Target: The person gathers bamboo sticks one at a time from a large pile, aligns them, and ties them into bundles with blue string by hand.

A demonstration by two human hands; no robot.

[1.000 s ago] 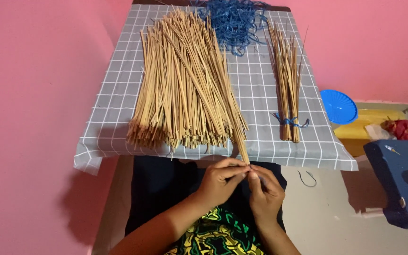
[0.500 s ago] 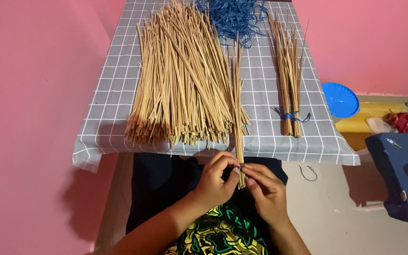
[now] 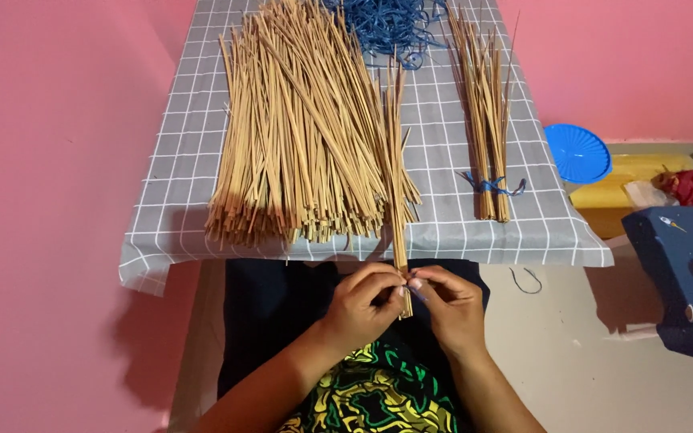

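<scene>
The left hand [image 3: 362, 301] and the right hand [image 3: 451, 305] met at the near edge of the desk [image 3: 523, 232], just in front of the person's lap. Both hands pinched the near end of a thin bunch of sticks [image 3: 395, 160]. The grip of the left hand was pressed together on the bunch from the left, and the fingers of the right hand were pressed together on it from the right. The fingertips of the two hands almost touched each other. The bunch went from the hands away over the desk, nearly straight, and lay along the right side of the big pile of sticks [image 3: 298, 128].

The big pile was spread on the grey checked cloth [image 3: 178, 184] that covered the desk. To the right of it, well apart, lay a small bundle of sticks [image 3: 487, 104] tied with a blue string [image 3: 491, 184] near its near end. At the far edge of the desk was a heap of blue strings [image 3: 391, 24]. On the right of the desk, lower, stood a blue plate [image 3: 577, 152] and a dark blue stool [image 3: 687, 273].
</scene>
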